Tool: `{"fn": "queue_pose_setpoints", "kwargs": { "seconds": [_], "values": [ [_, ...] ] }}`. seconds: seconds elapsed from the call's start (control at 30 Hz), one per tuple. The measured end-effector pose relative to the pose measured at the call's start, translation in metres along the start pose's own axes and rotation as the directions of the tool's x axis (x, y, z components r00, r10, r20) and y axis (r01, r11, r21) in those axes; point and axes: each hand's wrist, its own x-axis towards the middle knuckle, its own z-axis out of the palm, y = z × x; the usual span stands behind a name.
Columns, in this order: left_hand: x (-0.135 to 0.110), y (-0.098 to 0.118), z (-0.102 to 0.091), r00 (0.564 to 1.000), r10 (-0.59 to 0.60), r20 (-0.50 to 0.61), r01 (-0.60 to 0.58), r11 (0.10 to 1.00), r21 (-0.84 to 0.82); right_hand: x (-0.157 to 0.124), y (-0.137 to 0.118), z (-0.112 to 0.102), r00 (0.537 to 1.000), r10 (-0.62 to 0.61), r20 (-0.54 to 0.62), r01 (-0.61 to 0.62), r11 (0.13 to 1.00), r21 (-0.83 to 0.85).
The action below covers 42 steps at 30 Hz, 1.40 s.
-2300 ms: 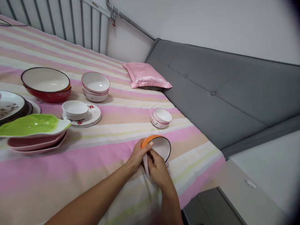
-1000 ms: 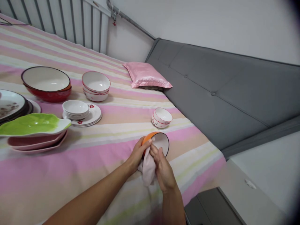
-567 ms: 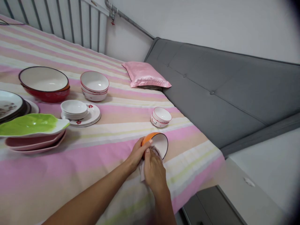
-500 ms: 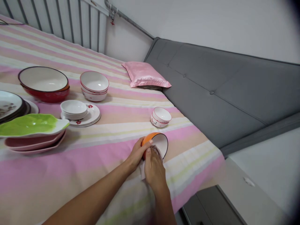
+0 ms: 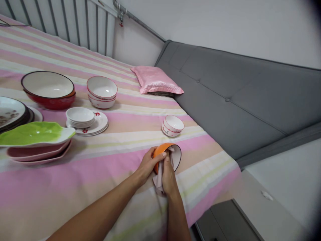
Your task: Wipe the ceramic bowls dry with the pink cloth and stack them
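Observation:
My left hand (image 5: 147,164) grips the orange outside of a small bowl (image 5: 162,150) tilted on its side on the striped bedsheet (image 5: 100,160). The bowl has a white inside and a dark rim. My right hand (image 5: 168,175) is closed on a pale pink cloth (image 5: 158,179) and presses it into the bowl's mouth. Both hands meet at the bowl, near the bed's right edge.
A small white bowl with red trim (image 5: 173,126) stands just beyond. To the left are stacked saucers on plates (image 5: 86,120), white bowls (image 5: 102,91), a large red bowl (image 5: 48,89), a green leaf dish on pink dishes (image 5: 35,137), a pink pillow (image 5: 155,80) and the grey headboard (image 5: 238,100).
My right hand has gone on moving the cloth around inside the bowl, while the left hand has turned the bowl more upright on its side. The other dishes have not moved.

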Motion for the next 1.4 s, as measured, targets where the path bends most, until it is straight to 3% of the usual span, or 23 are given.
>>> {"fn": "queue_pose_setpoints", "kwargs": {
  "seconds": [0.3,0.47,0.6,0.7,0.97,1.07,1.2,1.4],
  "values": [
    [0.002,-0.004,-0.003,0.999,-0.020,-0.048,0.020,1.000,0.007,-0.004,-0.015,-0.007,0.990,-0.025,0.140,0.028,0.999,-0.022],
    [0.004,-0.007,-0.005,0.997,-0.014,-0.076,0.016,1.000,0.023,-0.010,-0.033,-0.019,0.976,0.021,0.217,0.035,0.968,-0.250],
    [0.003,-0.005,-0.004,0.998,-0.018,-0.059,0.019,1.000,0.020,-0.016,-0.040,-0.021,0.984,0.095,0.150,-0.002,0.852,-0.524],
    [0.003,-0.004,-0.003,0.999,-0.021,-0.039,0.021,1.000,0.015,-0.016,-0.038,-0.015,0.991,0.071,0.118,0.012,0.807,-0.590],
    [0.003,-0.003,-0.002,1.000,0.006,-0.021,-0.006,1.000,0.002,-0.005,-0.014,-0.010,0.995,0.037,0.095,0.009,0.898,-0.440],
    [0.002,-0.003,-0.002,1.000,0.013,-0.020,-0.013,1.000,0.005,-0.004,-0.009,-0.010,0.993,-0.039,0.108,0.078,0.920,-0.384],
    [0.000,-0.001,-0.001,1.000,0.009,-0.019,-0.009,1.000,0.003,-0.003,-0.009,-0.009,0.976,-0.143,0.164,0.189,0.930,-0.316],
    [0.003,-0.003,-0.004,0.998,-0.001,-0.057,0.001,1.000,-0.002,-0.005,-0.020,-0.013,0.969,-0.138,0.203,0.186,0.952,-0.242]
  ]
}}
